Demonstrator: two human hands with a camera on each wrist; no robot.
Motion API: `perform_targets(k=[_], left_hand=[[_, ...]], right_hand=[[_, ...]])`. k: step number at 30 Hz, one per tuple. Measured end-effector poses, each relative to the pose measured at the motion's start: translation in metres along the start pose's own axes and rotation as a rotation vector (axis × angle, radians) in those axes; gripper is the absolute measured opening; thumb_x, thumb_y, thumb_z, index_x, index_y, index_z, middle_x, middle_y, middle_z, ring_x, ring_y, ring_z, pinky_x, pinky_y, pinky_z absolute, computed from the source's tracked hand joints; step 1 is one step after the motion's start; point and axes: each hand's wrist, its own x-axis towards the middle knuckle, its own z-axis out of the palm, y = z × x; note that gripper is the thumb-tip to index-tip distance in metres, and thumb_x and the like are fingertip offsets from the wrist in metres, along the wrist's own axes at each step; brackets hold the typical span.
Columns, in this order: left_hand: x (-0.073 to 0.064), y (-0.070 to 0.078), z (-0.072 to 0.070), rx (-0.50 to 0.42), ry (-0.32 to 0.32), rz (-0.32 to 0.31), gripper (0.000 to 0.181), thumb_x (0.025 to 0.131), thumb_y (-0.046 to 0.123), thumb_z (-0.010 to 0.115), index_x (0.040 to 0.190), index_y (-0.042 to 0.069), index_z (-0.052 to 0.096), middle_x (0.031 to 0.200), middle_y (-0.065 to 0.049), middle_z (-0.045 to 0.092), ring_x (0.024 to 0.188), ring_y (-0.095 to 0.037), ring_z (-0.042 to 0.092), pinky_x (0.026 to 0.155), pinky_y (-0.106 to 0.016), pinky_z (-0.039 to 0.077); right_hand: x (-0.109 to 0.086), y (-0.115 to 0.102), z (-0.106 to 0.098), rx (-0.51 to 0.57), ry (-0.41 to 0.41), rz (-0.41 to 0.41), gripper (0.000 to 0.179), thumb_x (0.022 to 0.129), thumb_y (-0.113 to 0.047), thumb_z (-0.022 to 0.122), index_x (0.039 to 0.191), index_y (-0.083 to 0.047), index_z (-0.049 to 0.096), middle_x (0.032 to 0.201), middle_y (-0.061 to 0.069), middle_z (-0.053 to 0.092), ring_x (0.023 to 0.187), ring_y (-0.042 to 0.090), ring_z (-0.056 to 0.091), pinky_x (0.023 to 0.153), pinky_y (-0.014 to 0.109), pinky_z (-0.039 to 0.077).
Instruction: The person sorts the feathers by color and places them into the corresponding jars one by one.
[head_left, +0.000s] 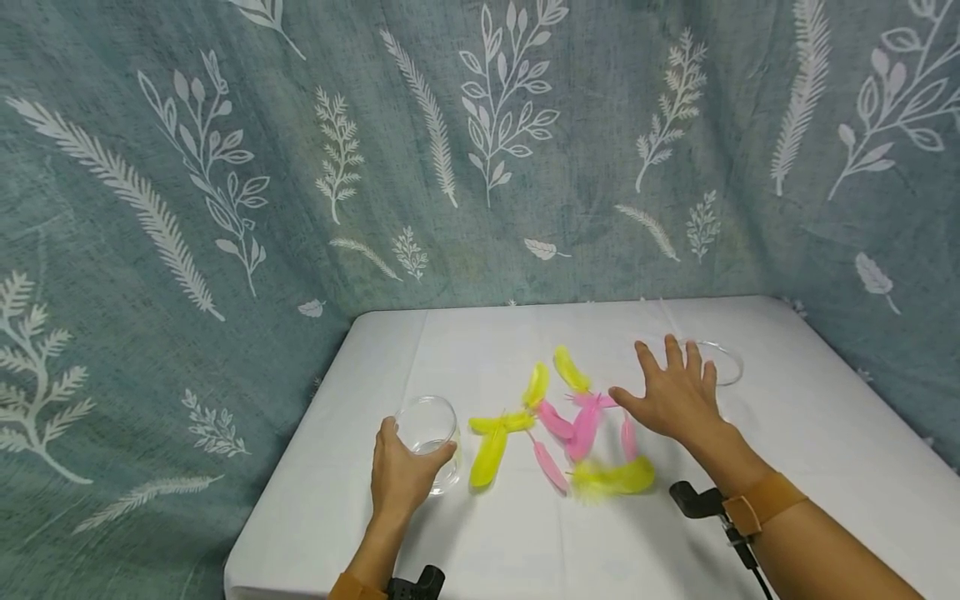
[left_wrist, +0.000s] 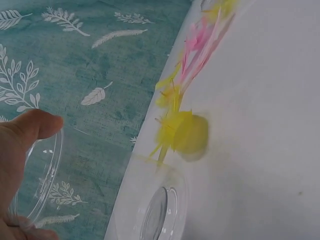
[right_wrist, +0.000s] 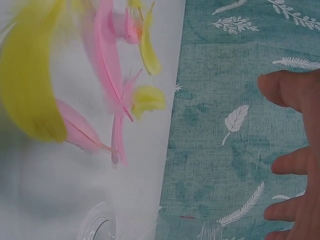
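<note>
My left hand [head_left: 403,477] grips a clear plastic jar [head_left: 429,410] at the left of the table, thumb on one side and fingers on the other. In the left wrist view the jar's rim [left_wrist: 56,165] shows under the thumb. My right hand [head_left: 677,398] is spread over the table with nothing in it, fingers straight and apart. Behind it stands a second clear container [head_left: 738,367], partly hidden by the hand. Loose feathers lie between the hands: yellow feathers [head_left: 489,457] nearer the jar, and pink feathers [head_left: 585,429] in the middle.
A white cloth covers the table [head_left: 510,550]. Another yellow feather [head_left: 615,477] lies at the near right of the feathers, and one yellow feather [head_left: 572,369] at the back. A green leaf-patterned curtain [head_left: 480,233] hangs behind and beside the table.
</note>
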Motion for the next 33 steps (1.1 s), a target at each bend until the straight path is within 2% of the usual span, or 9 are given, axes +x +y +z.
perform_targets(k=[6,13,18,24,28,33], left_hand=[[-0.005,-0.001,0.001,0.000,0.006,0.011,0.099,0.064,0.045,0.086,0.136,-0.001,0.037,0.125,-0.023,0.051,0.107,-0.040,0.054,0.083,-0.057,0.046],[-0.006,-0.002,0.001,0.013,0.007,0.003,0.099,0.064,0.045,0.086,0.137,0.000,0.036,0.126,-0.023,0.051,0.107,-0.040,0.054,0.084,-0.056,0.046],[-0.005,-0.001,0.002,0.010,0.012,0.009,0.099,0.065,0.044,0.086,0.137,0.000,0.035,0.127,-0.022,0.050,0.108,-0.040,0.054,0.084,-0.057,0.046],[-0.004,0.000,0.002,0.004,0.016,0.005,0.099,0.064,0.045,0.087,0.137,0.002,0.036,0.125,-0.020,0.050,0.108,-0.039,0.054,0.085,-0.056,0.046],[-0.004,0.000,0.001,0.001,0.017,0.002,0.099,0.063,0.045,0.087,0.137,0.002,0.037,0.125,-0.020,0.050,0.107,-0.039,0.054,0.084,-0.055,0.046],[-0.004,-0.002,0.001,0.007,0.015,-0.002,0.099,0.063,0.046,0.087,0.136,0.001,0.037,0.124,-0.020,0.051,0.106,-0.038,0.055,0.084,-0.055,0.046]], right_hand=[[-0.003,0.000,0.004,0.020,0.039,-0.016,0.079,0.086,-0.049,0.063,0.142,0.001,0.038,0.145,0.038,0.017,0.130,0.060,0.009,0.098,0.073,0.004],[-0.005,-0.003,0.007,0.044,0.106,-0.034,0.069,0.087,-0.044,0.065,0.136,0.002,0.046,0.138,0.037,0.029,0.125,0.058,0.020,0.097,0.070,0.013],[-0.004,-0.005,0.007,0.046,0.118,-0.017,0.063,0.087,-0.042,0.064,0.131,0.001,0.051,0.132,0.036,0.037,0.119,0.055,0.028,0.091,0.067,0.025],[-0.004,-0.004,0.009,0.027,0.132,-0.019,0.055,0.086,-0.037,0.066,0.123,0.002,0.059,0.115,0.032,0.051,0.100,0.050,0.043,0.078,0.060,0.039],[-0.005,-0.003,0.010,0.036,0.119,-0.021,0.051,0.086,-0.034,0.067,0.119,0.004,0.061,0.106,0.029,0.055,0.094,0.047,0.047,0.074,0.057,0.043],[-0.004,-0.001,0.013,0.077,0.054,0.011,0.048,0.086,-0.031,0.069,0.116,0.004,0.062,0.103,0.027,0.057,0.095,0.045,0.051,0.073,0.056,0.046]])
